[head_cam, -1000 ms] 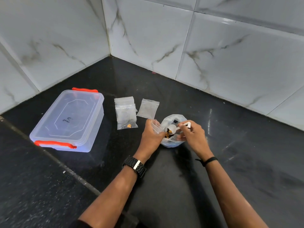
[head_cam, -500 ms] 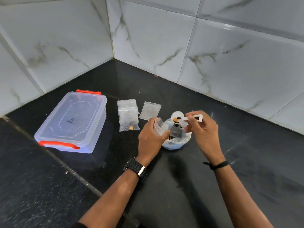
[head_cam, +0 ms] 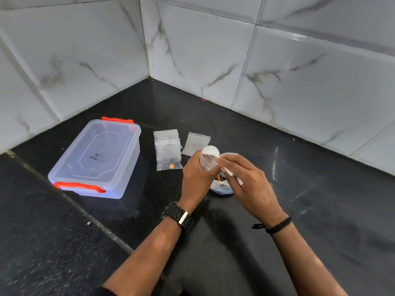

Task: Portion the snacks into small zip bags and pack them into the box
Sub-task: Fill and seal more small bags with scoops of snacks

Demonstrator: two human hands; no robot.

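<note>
The left hand (head_cam: 197, 178), with a black-strapped watch (head_cam: 178, 215) at its wrist, curls round a small clear zip bag (head_cam: 208, 162) and holds it mouth-up, while the right hand (head_cam: 249, 184) pinches the handle of a white plastic scoop (head_cam: 210, 151) whose round bowl tips at the bag's opening. Just under both hands sits the open clear bag of mixed snacks (head_cam: 222, 188), mostly hidden by the fingers. All this is on a glossy black stone counter (head_cam: 299, 210) in a corner of white marble-look wall tiles (head_cam: 213, 56). Left of the hands lie a filled clear zip bag (head_cam: 167, 153) and a flat empty one (head_cam: 195, 144); further left stands the clear lidded plastic box with orange clips (head_cam: 96, 159), closed
</note>
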